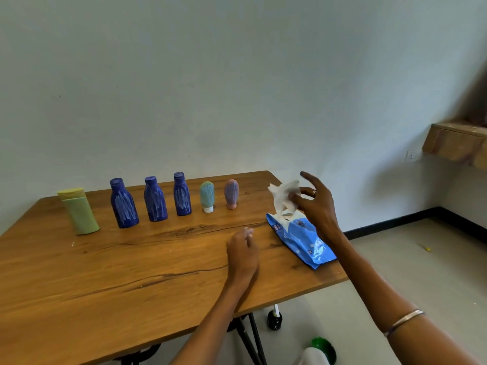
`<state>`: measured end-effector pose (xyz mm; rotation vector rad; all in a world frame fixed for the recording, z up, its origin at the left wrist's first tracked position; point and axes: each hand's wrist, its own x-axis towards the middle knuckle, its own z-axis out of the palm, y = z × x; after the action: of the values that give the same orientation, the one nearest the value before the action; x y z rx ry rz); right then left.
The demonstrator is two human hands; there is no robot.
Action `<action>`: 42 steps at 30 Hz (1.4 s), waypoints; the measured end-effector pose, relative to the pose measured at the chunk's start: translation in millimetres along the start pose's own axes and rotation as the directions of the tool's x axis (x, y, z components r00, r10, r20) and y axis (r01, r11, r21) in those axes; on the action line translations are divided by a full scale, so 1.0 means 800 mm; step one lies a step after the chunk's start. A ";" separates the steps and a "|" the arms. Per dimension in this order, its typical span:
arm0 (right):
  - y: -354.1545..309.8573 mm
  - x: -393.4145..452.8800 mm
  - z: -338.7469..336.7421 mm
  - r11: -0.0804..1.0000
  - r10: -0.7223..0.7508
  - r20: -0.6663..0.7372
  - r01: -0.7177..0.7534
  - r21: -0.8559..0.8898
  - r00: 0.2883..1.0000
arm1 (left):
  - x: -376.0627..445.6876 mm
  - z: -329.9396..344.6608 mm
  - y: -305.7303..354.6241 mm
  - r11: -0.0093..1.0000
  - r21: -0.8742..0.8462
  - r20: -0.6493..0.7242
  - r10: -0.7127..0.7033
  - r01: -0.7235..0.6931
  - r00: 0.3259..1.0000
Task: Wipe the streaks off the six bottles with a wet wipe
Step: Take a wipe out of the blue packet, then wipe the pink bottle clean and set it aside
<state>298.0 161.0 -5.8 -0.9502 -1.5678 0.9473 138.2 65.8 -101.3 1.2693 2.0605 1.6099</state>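
Nearest the viewer, the left hand (242, 255) rests low over the wooden table (105, 272), fingers loosely curled and holding nothing; whether it touches the board cannot be told. Just to its right lies the blue wipe pack (303, 239), flat on the table near the right edge, its open end pointing away from the viewer. Above that open end, the right hand (315, 204) is raised, thumb and forefinger pinching a white wet wipe (284, 197) while the other fingers are spread apart; a ring sits on one finger and a thin bangle (404, 321) circles the forearm. The wipe's lower end is still tucked in the pack's opening and its upper part is crumpled against the fingers. Farther off, well to the left of both hands, the six bottles stand upright in a row along the back of the table: closest to the right hand a pink bottle (231, 194), then a teal bottle (207, 196) with a white cap, then three dark blue bottles (155, 199) covered in pale streaks, and farthest left a green bottle (79, 210). Behind them is a plain pale wall (237, 75).
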 end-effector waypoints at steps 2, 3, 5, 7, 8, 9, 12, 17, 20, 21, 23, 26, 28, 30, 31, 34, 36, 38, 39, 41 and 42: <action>0.011 -0.004 0.015 1.000 0.004 0.010 -0.004 0.010 1.000 | 0.013 -0.009 -0.008 0.997 -0.033 -0.055 -0.078 0.076 0.995; 0.017 -0.009 0.024 1.000 -0.001 0.008 0.001 0.011 1.000 | 0.021 -0.013 -0.013 0.994 -0.044 -0.069 -0.108 0.105 0.992; 0.027 -0.017 0.044 1.000 -0.017 0.014 0.017 -0.005 1.000 | 0.044 -0.019 -0.024 0.990 -0.062 -0.076 -0.132 0.127 0.988; 0.038 -0.022 0.062 1.000 -0.004 0.030 0.004 -0.015 1.000 | 0.066 -0.024 -0.032 0.988 -0.061 -0.076 -0.147 0.143 0.986; 0.044 -0.024 0.070 0.999 0.008 0.038 -0.007 -0.031 0.999 | 0.075 -0.026 -0.036 0.989 -0.051 -0.079 -0.144 0.140 0.986; 0.049 -0.025 0.078 0.998 0.015 0.041 -0.013 -0.058 0.999 | 0.085 -0.026 -0.040 0.989 -0.036 -0.077 -0.145 0.143 0.986; 0.067 -0.020 0.101 0.992 0.086 0.028 -0.083 -0.096 0.996 | 0.109 -0.021 -0.047 0.989 0.009 -0.068 -0.150 0.151 0.986; 0.086 -0.007 0.127 0.978 0.206 -0.025 -0.207 -0.032 0.978 | 0.137 -0.007 -0.053 0.982 0.112 -0.040 -0.149 0.153 0.988; 0.082 -0.003 0.140 0.984 0.175 -0.074 -0.176 -0.009 0.982 | 0.149 0.001 -0.051 0.970 0.187 -0.023 -0.153 0.155 0.988; 0.082 -0.002 0.146 0.989 0.140 -0.074 -0.143 -0.044 0.987 | 0.153 0.004 -0.051 0.966 0.205 -0.019 -0.156 0.157 0.988; 0.084 -0.003 0.156 0.991 0.063 -0.063 -0.071 -0.118 0.996 | 0.158 0.010 -0.051 0.960 0.228 -0.013 -0.161 0.160 0.987; 0.089 -0.006 0.165 0.987 -0.033 -0.091 0.018 -0.161 0.995 | 0.169 0.016 -0.052 0.955 0.241 -0.034 -0.170 0.173 0.985; 0.090 -0.005 0.166 0.989 -0.052 -0.111 0.035 -0.147 0.992 | 0.178 0.021 -0.053 0.957 0.240 -0.061 -0.156 0.166 0.986; 0.090 -0.004 0.167 0.992 -0.055 -0.114 0.041 -0.123 0.992 | 0.187 0.026 -0.055 0.957 0.239 -0.083 -0.146 0.162 0.986; 0.090 -0.004 0.167 0.992 -0.058 -0.114 0.044 -0.120 0.992 | 0.190 0.028 -0.055 0.957 0.233 -0.094 -0.153 0.171 0.984; 0.092 -0.003 0.167 0.992 -0.052 -0.115 0.038 -0.122 0.992 | 0.197 0.030 -0.056 0.962 0.187 -0.110 -0.181 0.199 0.977; 0.095 -0.003 0.167 0.988 -0.081 -0.113 0.065 -0.141 0.990 | 0.198 0.031 -0.058 0.964 0.173 -0.111 -0.186 0.203 0.976; 0.096 -0.005 0.166 0.984 -0.119 -0.118 0.102 -0.143 0.986 | 0.196 0.030 -0.058 0.965 0.168 -0.112 -0.186 0.203 0.976; 0.096 -0.005 0.165 0.984 -0.130 -0.126 0.113 -0.136 0.983 | 0.194 0.029 -0.057 0.967 0.161 -0.112 -0.182 0.199 0.977; 0.096 -0.007 0.164 0.985 -0.141 -0.147 0.124 -0.119 0.979 | 0.189 0.026 -0.056 0.972 0.139 -0.108 -0.177 0.191 0.978; 0.096 -0.008 0.163 0.985 -0.145 -0.155 0.129 -0.112 0.977 | 0.185 0.024 -0.055 0.974 0.124 -0.106 -0.176 0.189 0.979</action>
<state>179.6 169.7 -99.6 -0.9525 -1.5326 0.6817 40.6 187.3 -100.4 1.0248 2.3022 1.4983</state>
